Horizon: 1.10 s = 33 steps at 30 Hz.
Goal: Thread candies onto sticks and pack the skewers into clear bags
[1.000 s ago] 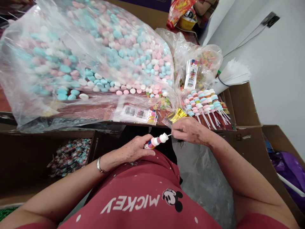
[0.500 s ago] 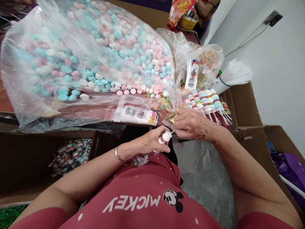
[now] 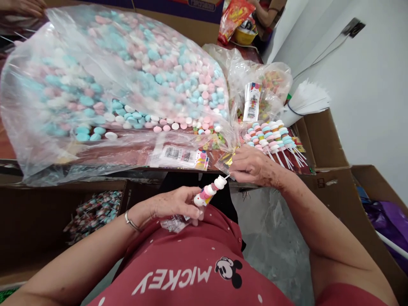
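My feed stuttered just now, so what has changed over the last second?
The left hand moved toward the right hand, closing over much of the candy skewer, then drew back leftward, leaving more candy and the printed wrapper in sight. Neither hand visibly let go: the right still pinches the stick in about the same place. The row of skewers and big candy bag stayed put.

On a table (image 3: 6,146) of reddish brown colour, over the greater part, a big clear bag (image 3: 33,163) with pink, blue and white sweets (image 3: 159,78). To the right of it, a smaller clear bag (image 3: 234,55) with small coloured pieces (image 3: 274,79). Near the front edge, flat printed packets (image 3: 181,156), golden strips (image 3: 227,160), partly hidden, and slanting skewers (image 3: 270,135), side by side. At the far end, a yellow basket (image 3: 245,38).
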### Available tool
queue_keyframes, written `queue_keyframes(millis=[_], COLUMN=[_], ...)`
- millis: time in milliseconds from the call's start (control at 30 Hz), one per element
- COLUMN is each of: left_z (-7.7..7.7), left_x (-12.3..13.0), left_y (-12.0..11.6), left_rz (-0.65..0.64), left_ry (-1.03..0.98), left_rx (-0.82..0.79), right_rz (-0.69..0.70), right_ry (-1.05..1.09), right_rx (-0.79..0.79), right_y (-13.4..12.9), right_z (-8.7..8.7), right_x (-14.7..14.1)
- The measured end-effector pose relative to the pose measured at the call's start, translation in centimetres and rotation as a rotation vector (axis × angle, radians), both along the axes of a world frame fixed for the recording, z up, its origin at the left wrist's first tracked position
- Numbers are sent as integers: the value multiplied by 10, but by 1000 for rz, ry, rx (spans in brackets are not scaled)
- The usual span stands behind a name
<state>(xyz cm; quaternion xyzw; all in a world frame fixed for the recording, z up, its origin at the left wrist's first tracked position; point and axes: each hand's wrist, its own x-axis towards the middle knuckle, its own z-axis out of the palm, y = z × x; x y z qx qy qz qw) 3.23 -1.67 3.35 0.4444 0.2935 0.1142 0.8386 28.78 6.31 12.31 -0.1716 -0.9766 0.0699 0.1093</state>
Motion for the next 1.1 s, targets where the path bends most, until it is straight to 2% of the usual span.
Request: queue_keyframes(millis=[67, 133, 267, 400, 567, 800, 867, 1000, 1100], left_z=[4, 9, 14, 13, 17, 7, 6, 8, 5], left_x=[3, 8, 9, 4, 6, 21, 23, 22, 23], left_y=[-1, 3, 16, 23, 22, 18, 17, 13, 8], left_rz=[-7, 17, -24, 10, 47, 30, 55, 112, 110], left_ry=[19, 52, 102, 61, 101, 313, 329, 234, 196], left_rx=[5, 80, 231, 274, 382, 654, 694, 582, 502], right_rz=[14, 27, 18, 27, -21, -101, -104, -57, -62], right_ry=[-21, -52, -132, -151, -131, -196, -166, -69, -123], right_rx=[38, 80, 150, 148, 90, -92, -167, -264, -274], right_y=[1, 1, 1, 1, -4, -14, -11, -3, -5], right_z=[8, 18, 38, 45, 36, -6, -12, -10, -9], right_x=[-1, -3, -3, -5, -12, -24, -21, -13, -15])
